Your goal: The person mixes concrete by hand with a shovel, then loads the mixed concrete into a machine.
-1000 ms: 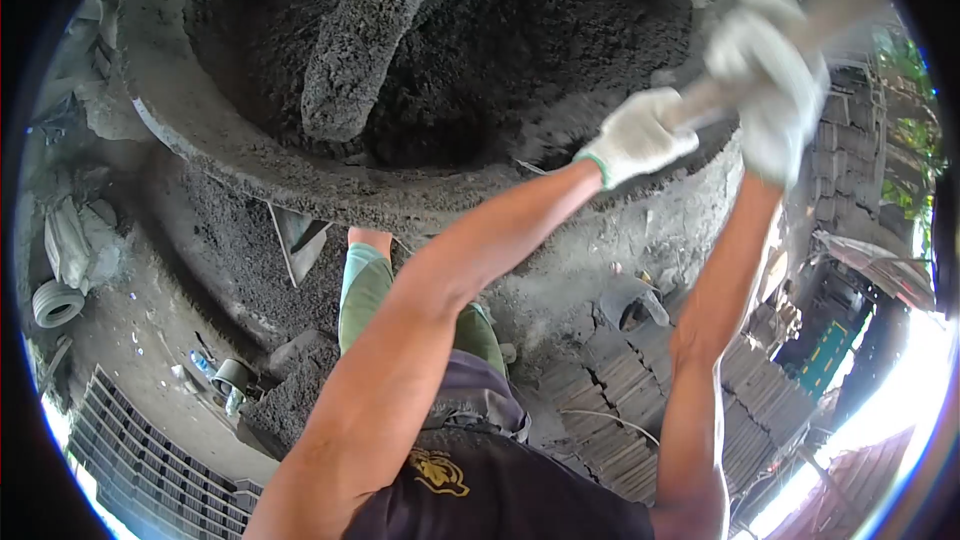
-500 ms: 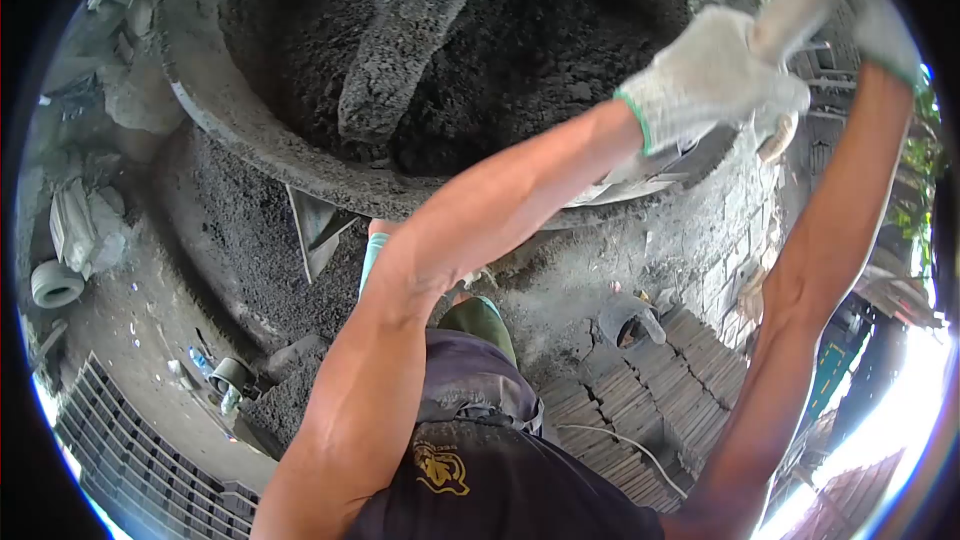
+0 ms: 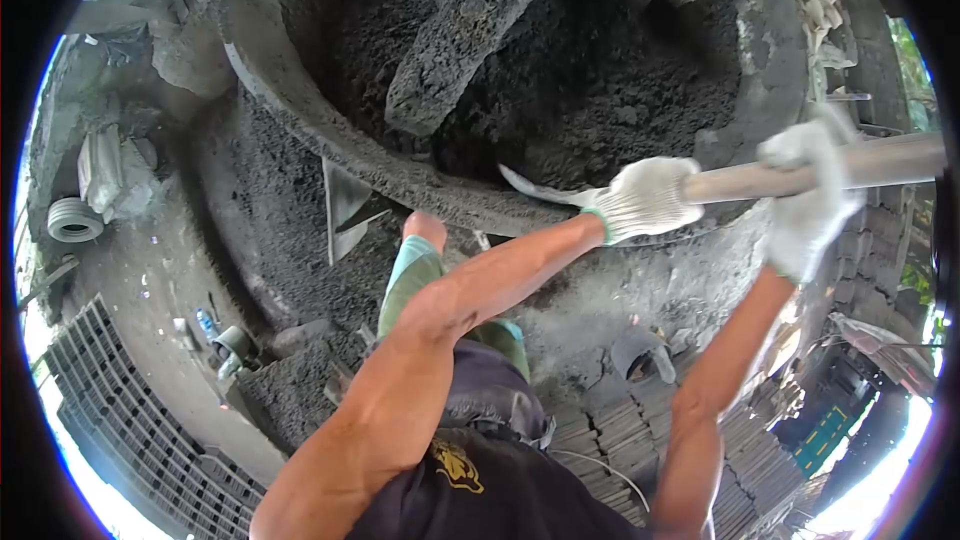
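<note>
A thick wooden handle (image 3: 880,162) runs in from the right edge. My left hand (image 3: 650,200), in a white knit glove with a green cuff, is wrapped round its inner end. Farther out along it, my right hand (image 3: 810,190), also gloved, grips the same handle and is slightly blurred. A curved metal blade (image 3: 540,188) extends from beyond my left hand over the rim of a large round mixing pan (image 3: 330,135). Dark, crumbly mix (image 3: 600,90) fills the pan, and a coated mixer arm (image 3: 470,35) lies across it.
A triangular metal piece (image 3: 345,208) juts from the pan's outside above spilled dark mix (image 3: 290,200). Stacked thin slabs (image 3: 620,440) lie at the lower right. A slotted grid (image 3: 140,420), a white ring (image 3: 75,220) and a blue-labelled bottle (image 3: 206,323) are at the left.
Both hands have come lower in view, and the handle has swung from steeply slanted to nearly level. The blade now shows at the rim. The whole view has shifted, with the pan farther right.
</note>
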